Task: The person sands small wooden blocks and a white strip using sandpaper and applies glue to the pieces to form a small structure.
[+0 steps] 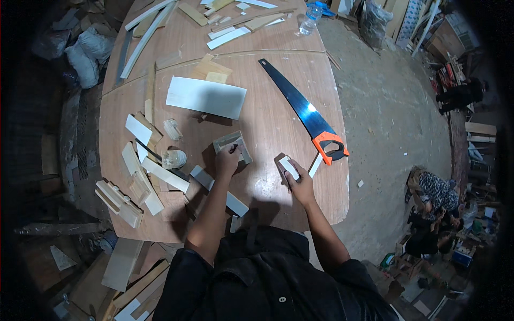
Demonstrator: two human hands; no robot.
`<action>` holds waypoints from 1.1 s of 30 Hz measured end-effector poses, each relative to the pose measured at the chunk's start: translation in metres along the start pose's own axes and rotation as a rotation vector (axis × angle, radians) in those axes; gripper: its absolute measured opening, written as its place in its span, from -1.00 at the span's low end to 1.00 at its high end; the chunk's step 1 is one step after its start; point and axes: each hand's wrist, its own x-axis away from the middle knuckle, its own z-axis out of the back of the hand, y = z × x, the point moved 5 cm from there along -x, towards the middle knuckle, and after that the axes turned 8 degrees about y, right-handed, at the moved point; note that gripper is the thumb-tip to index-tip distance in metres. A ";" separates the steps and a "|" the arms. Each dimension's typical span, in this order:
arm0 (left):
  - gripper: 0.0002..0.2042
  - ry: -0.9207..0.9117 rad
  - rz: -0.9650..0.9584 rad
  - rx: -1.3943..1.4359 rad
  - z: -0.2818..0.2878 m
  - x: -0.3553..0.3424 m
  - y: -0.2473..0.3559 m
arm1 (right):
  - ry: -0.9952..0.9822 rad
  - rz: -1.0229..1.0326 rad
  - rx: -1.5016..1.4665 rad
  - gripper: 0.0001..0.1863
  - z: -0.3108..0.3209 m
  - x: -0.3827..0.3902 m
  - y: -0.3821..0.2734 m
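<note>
A small open wooden box (247, 155) sits near the middle of the table. My left hand (228, 159) is closed at its near left side, fingers bent over the wall and into the box. Whether those fingers also pinch something small, I cannot make out. To the right, my right hand (301, 187) grips a small white-faced wooden block (289, 168) just above the tabletop. Beyond that hand lies a handsaw (300, 106) with an orange and black handle, its blade pointing to the far left. A white strip (316, 165) shows beside the handle.
A white board (206, 97) lies on wood offcuts beyond the box. Left of it are a whitish tub (174, 159), a smaller clear container (172, 129) and several wood strips. A water bottle (310, 19) stands at the far right edge. People (436, 214) crouch on the floor at right.
</note>
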 end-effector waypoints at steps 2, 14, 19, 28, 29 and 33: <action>-0.56 0.003 0.015 0.001 -0.001 -0.003 0.000 | -0.013 -0.032 -0.026 -0.50 0.000 -0.002 0.002; -0.59 -0.012 0.003 -0.116 -0.001 -0.016 0.006 | -0.021 -0.054 -0.093 -0.49 0.004 -0.012 0.020; -0.59 -0.082 0.048 -0.109 -0.002 -0.018 0.007 | -0.017 -0.047 -0.083 -0.49 0.007 -0.015 0.025; -0.57 -0.097 0.074 -0.098 -0.005 -0.014 0.013 | -0.014 -0.034 -0.062 -0.49 0.011 -0.018 0.025; -0.57 -0.096 0.074 -0.099 -0.005 -0.014 0.011 | -0.021 -0.045 -0.059 -0.49 0.010 -0.018 0.025; -0.57 -0.079 0.033 -0.084 -0.006 -0.016 0.011 | -0.024 -0.040 -0.075 -0.49 0.010 -0.018 0.024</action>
